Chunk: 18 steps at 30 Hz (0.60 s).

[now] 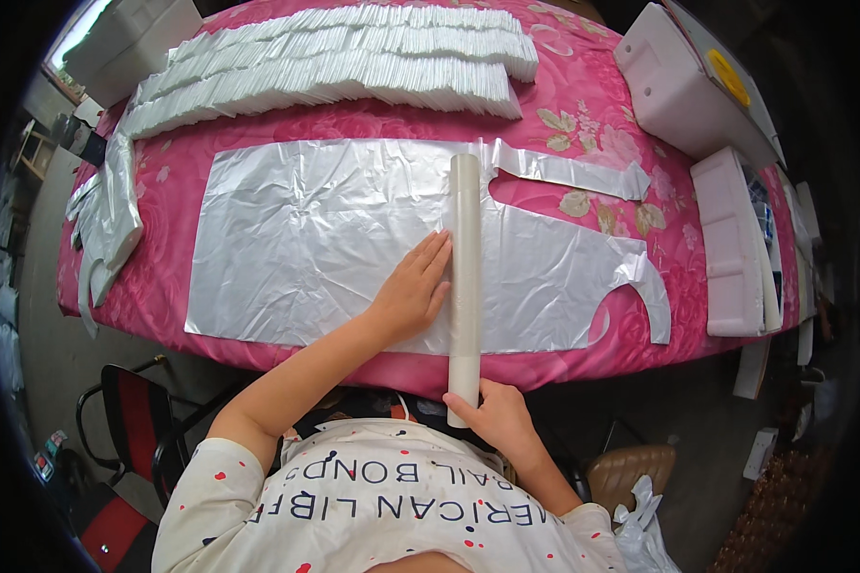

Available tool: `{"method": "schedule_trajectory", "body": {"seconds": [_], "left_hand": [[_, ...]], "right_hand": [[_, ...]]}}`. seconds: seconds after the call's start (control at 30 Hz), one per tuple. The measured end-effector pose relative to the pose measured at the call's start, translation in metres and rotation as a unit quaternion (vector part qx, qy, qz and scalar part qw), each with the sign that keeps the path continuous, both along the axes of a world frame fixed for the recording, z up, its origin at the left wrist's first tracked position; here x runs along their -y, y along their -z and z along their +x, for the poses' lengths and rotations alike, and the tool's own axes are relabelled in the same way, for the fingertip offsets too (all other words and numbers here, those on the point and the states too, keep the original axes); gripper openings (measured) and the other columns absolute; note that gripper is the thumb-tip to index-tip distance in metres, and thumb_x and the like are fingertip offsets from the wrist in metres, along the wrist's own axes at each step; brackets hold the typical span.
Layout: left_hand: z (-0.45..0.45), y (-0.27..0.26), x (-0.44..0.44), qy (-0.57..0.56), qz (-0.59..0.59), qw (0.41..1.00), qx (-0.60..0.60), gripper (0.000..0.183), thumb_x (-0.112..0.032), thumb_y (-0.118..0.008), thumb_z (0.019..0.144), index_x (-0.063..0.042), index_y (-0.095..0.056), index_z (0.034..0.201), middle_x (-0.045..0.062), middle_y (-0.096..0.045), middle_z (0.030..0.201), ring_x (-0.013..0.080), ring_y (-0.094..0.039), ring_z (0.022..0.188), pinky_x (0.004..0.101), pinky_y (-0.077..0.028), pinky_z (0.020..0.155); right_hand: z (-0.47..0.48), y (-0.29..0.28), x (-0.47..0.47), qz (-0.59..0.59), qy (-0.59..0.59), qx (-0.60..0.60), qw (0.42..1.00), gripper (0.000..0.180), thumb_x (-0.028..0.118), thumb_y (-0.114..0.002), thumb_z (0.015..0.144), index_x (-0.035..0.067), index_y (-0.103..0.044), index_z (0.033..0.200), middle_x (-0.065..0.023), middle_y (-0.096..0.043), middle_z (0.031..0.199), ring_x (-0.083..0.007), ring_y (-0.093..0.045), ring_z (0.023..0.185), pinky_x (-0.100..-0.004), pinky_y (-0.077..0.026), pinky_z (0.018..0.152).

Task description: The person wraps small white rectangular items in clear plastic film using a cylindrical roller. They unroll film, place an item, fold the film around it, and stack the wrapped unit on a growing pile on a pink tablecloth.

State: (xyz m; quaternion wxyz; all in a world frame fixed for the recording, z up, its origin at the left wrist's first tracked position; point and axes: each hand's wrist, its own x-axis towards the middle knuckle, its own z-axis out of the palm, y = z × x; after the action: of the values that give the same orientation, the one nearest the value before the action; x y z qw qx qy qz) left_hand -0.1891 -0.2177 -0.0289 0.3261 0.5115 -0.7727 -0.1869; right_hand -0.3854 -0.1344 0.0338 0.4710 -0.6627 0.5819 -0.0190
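Note:
A whitish plastic apron (330, 236) lies spread and wrinkled across a pink floral tablecloth (287, 123), its neck and armhole cutouts towards the right. Across it, running away from me, rests a pale tube or roll (465, 265), its near end past the table's front edge. My left hand (414, 286) lies with fingers extended on the plastic, against the roll's left side; nothing shows in its grasp. At the roll's near end, my right hand (491, 412) grips it between thumb and fingers.
Rows of folded white plastic (315, 71) stand along the far side. A loose bundle of plastic (115, 215) hangs over the left edge. White foam boxes (731, 251) stand at the right, another foam box (129, 50) at the far left. Chairs (631, 469) stand below the table's front edge.

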Motion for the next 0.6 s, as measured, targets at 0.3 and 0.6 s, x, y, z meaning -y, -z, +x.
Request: {"method": "schedule_trajectory", "body": {"seconds": [0.3, 0.6], "left_hand": [[-0.001, 0.003, -0.001, -0.021, 0.026, 0.982, 0.187, 0.060, -0.023, -0.037, 0.085, 0.010, -0.027, 0.134, 0.024, -0.023, 0.143, 0.0336, -0.018, 0.136, 0.0429, -0.012, 0.111], [0.003, 0.004, 0.001, -0.014, 0.033, 0.978, 0.205, 0.060, -0.023, -0.035, 0.085, 0.010, -0.026, 0.135, 0.024, -0.025, 0.143, 0.0343, -0.019, 0.135, 0.0426, -0.012, 0.111]], "right_hand": [[0.016, 0.013, 0.110, -0.021, -0.015, 0.054, 0.998, 0.062, 0.053, -0.053, 0.083, -0.007, -0.063, 0.070, -0.0173, -0.060, 0.059, -0.0283, -0.061, 0.057, -0.0348, -0.047, 0.057], [0.071, 0.043, 0.242, 0.161, 0.263, 0.480, 0.821, 0.035, 0.036, -0.054, 0.090, 0.003, -0.058, 0.097, -0.0063, -0.061, 0.082, -0.0151, -0.058, 0.079, -0.0296, -0.049, 0.075]]}}
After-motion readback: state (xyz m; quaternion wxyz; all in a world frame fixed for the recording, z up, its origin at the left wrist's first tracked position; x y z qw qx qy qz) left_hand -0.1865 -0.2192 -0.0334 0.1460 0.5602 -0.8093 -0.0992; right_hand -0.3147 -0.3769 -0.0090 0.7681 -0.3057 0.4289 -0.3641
